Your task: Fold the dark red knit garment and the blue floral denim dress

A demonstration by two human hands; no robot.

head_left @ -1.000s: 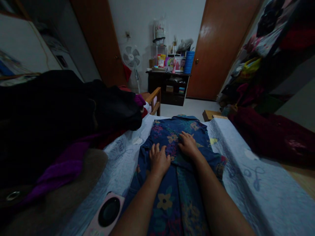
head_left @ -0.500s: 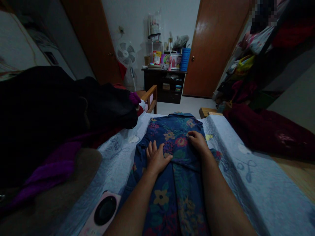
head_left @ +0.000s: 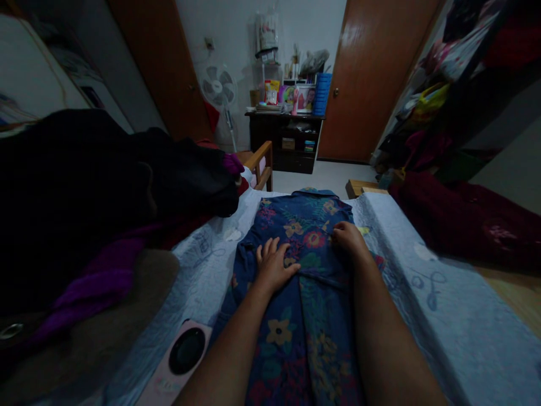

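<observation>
A dark blue floral shirt (head_left: pixel 279 332) with a collar at its far end lies spread on the bed, long and with folds across its middle. My left hand (head_left: pixel 274 264) rests flat on the left part of it, fingers spread. At the right side of the shirt, my right hand (head_left: pixel 350 238) has its fingers curled together, pinching the cloth. Its fingertips are partly hidden.
Dark clothes (head_left: pixel 105 163) are heaped on the left, and a maroon garment (head_left: pixel 460 220) lies at the right. A pink phone-like device (head_left: pixel 186 352) is by my left forearm. Beyond the bed (head_left: pixel 460 316) stand a wooden chair (head_left: pixel 264 160), a fan (head_left: pixel 218 85) and a dark cabinet (head_left: pixel 279 149).
My right hand has shifted slightly right and its fingers have curled in more at the cloth. My left hand stays flat on the shirt. The whole view has moved a little.
</observation>
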